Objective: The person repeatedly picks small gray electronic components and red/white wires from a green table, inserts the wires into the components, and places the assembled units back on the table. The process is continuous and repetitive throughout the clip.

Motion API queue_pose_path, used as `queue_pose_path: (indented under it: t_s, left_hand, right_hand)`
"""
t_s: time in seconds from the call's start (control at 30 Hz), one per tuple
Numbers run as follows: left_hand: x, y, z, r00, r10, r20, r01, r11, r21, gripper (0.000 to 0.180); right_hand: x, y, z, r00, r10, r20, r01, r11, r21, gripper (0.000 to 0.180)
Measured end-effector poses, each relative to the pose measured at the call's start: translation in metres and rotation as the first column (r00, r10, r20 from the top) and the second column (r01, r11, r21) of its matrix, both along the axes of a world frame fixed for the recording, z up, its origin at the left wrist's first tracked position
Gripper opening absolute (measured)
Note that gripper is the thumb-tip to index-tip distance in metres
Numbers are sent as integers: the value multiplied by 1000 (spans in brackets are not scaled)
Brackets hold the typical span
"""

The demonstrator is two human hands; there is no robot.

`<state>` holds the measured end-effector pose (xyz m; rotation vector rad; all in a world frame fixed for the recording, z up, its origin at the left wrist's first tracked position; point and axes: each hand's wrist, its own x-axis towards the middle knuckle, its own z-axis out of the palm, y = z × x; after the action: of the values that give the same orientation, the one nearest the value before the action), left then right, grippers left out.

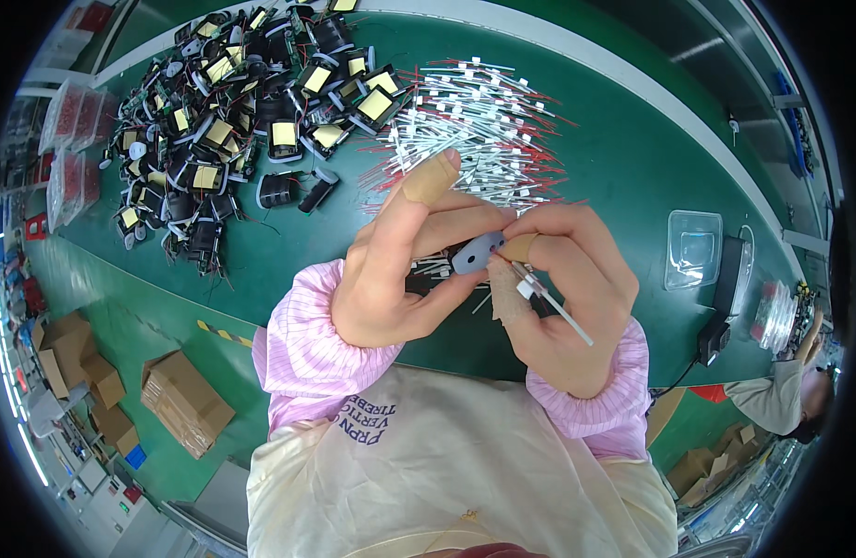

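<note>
Pinching a grey pad [476, 253], the left hand [400, 270] meets the right hand [563, 293], its grip closed on a sleeved wire [554, 304].

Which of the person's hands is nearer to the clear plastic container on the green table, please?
The right hand. It is beside the clear plastic container, with bare green table between them; the left hand lies farther off, beyond the right hand.
</note>
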<state>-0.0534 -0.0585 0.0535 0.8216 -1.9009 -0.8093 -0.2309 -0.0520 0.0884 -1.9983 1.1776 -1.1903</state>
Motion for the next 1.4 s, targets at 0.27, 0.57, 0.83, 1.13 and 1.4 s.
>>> queue_pose_path:
  t_s: [0.27,0.57,0.83,1.13,1.4]
  left_hand:
    - [1,-1,-3,999,-25,-48,25,1000,-13,101]
    - [6,2,-6,944,-146,-298,192,972,133,111]
    - [11,-2,-13,888,-212,-407,349,888,300,72]
    - [3,3,-1,886,15,-464,271,794,544,42]
    - [0,0,-15,835,-3,-550,302,838,454,32]
  right_hand:
    - [-8,7,15,981,-5,194,-35,978,206,21]
    - [-15,3,12,972,113,204,-174,934,311,17]
    - [-12,4,8,999,2,-40,11,948,319,20]
    - [-12,2,7,992,11,-128,25,963,269,17]
    - [-13,2,9,979,-7,-205,64,960,274,13]
